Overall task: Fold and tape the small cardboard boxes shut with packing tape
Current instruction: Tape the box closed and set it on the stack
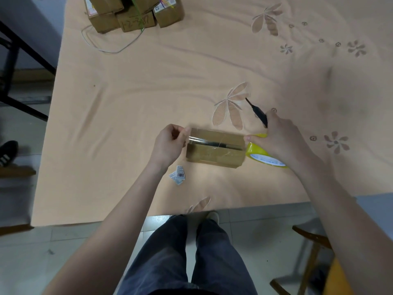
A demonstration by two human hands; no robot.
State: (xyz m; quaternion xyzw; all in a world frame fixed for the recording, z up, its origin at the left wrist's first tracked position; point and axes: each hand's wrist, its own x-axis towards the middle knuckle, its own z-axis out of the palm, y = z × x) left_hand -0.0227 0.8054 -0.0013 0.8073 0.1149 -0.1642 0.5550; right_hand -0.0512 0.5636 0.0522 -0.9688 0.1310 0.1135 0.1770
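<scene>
The box (214,149) lies on the cloth (127,103). The left hand (168,143) pinches the tape's free end at the box's left edge; the right hand (282,139) grips the tape roll (260,155) and a dark knife (257,112) at the box's right.

Table (127,103) covered by a peach-orange cloth with embroidered beige leaf and flower motifs (231,107); cloth lightly creased, hangs over the near edge. Floor: pale grey-white glossy tiles (42,252), grout lines visible, a few scuffs near left. Far left: black metal frame bars (23,50) running diagonally beside the table, grey wall or panel behind them. Low brown wooden ledge (17,171) at left edge. Near right: dark brown wooden chair frame (308,252) with a yellow-orange seat part (338,279). Grey surface (374,209) right of the table's near corner. Light is soft, even, dim; no hard shadows. No window in view.
</scene>
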